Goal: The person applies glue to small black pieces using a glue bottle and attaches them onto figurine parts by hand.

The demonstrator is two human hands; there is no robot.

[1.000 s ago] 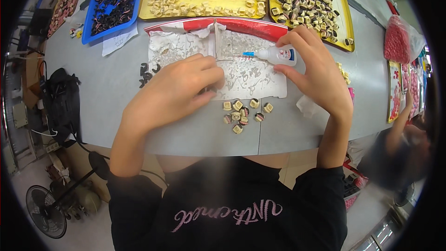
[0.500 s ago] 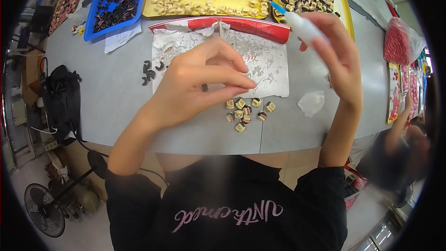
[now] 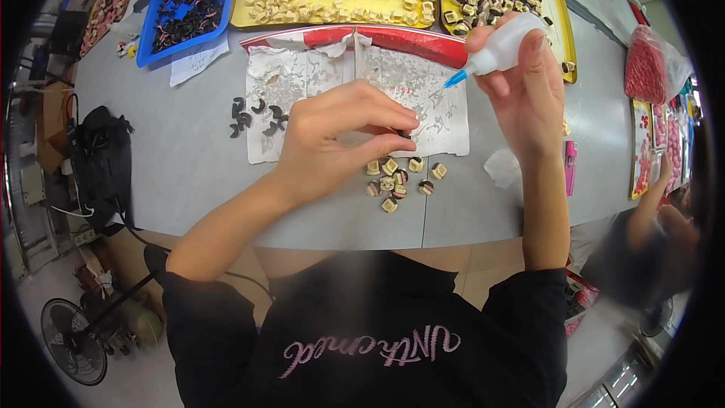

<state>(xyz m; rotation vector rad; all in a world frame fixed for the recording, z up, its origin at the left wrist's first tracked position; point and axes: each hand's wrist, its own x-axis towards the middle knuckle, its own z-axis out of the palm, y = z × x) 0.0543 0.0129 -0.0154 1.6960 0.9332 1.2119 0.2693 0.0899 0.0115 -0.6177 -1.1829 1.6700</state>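
My left hand (image 3: 321,136) is over the glue-marked white paper (image 3: 264,147), with thumb and fingers pinched on a small black piece (image 3: 405,134). The fingertips cover most of that piece. My right hand (image 3: 535,106) is wrapped round a white squeeze bottle (image 3: 504,47), tilted so that its blue nozzle (image 3: 455,78) points down and left, above the paper and apart from the left fingers. Several loose black curved pieces (image 3: 240,117) lie left of the left hand. Just in front of the paper sits a group of small cream-and-black pieces (image 3: 388,183).
Along the back stand a blue tray (image 3: 143,49) of black pieces, a yellow tray (image 3: 317,21) of cream pieces and another yellow tray (image 3: 563,19) of two-coloured pieces. A pink stick-like item (image 3: 570,166) and a translucent scrap (image 3: 501,168) lie at right. Another person (image 3: 642,249) sits beyond.
My right hand has turned the bottle, so its nozzle swung from pointing up-left to down-left, nearer the left hand. The black piece now shows between my left fingertips. The pink item has come into view.
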